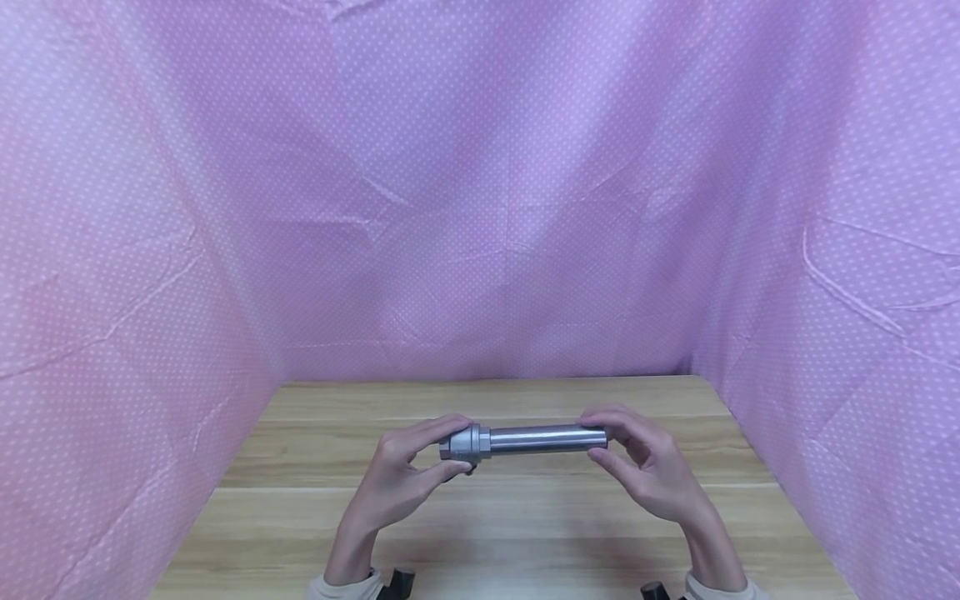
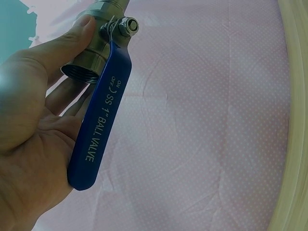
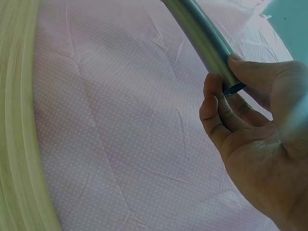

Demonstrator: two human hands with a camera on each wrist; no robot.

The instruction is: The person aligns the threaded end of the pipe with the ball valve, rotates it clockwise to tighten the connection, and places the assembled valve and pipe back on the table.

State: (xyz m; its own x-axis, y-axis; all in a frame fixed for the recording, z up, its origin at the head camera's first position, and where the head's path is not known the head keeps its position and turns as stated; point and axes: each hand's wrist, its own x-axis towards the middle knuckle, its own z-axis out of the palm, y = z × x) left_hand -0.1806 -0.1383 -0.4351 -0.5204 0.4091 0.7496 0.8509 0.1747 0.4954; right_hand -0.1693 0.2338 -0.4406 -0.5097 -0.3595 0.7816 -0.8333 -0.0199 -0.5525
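A steel ball valve with a metal pipe joined to it is held level above the wooden table. My left hand grips the valve body between thumb and fingers. The valve's blue lever handle, marked "SS 1" BALL VALVE", lies along that palm. My right hand pinches the pipe's free end with thumb and fingertips. The pipe runs up and away in the right wrist view.
Pink dotted cloth hangs behind and on both sides of the table, closing it in. The table's front half lies below my wrists.
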